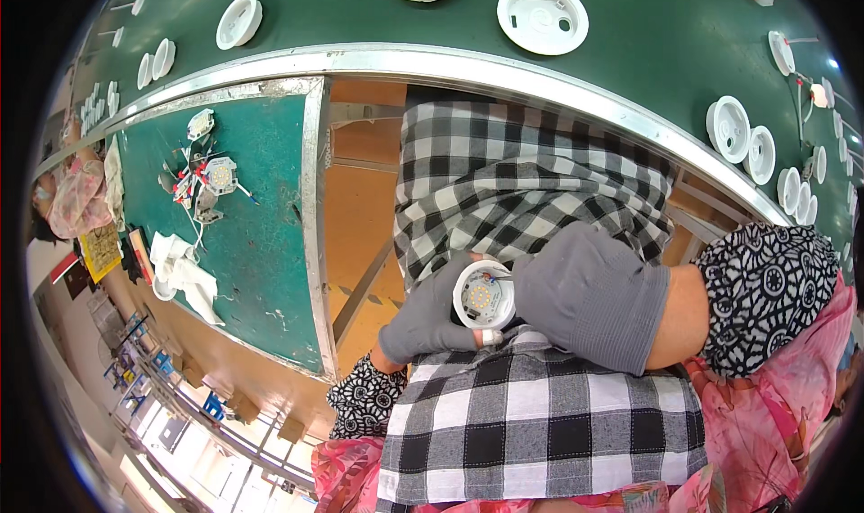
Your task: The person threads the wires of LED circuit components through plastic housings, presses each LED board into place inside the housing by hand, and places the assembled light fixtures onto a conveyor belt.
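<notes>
In front of my lap, a round white lamp housing (461, 308) is held in my left hand (430, 313), which wears a grey glove with a bare thumb tip. The thumb lies along its near side. Inside the housing sits an LED board (483, 302) with small yellow chips and a short bit of wire. My right hand (585, 288), also gloved in grey, comes in from the right with its back turned up. It meets the housing's right rim, but its fingers are hidden beneath the hand.
Beyond my lap runs a green workbench (360, 13) with a metal edge, bearing several white lamp housings (543, 18). On a green side table (261, 270) at left lie wired LED boards (219, 176) and a white cloth (183, 265). Another person (76, 198) is at far left.
</notes>
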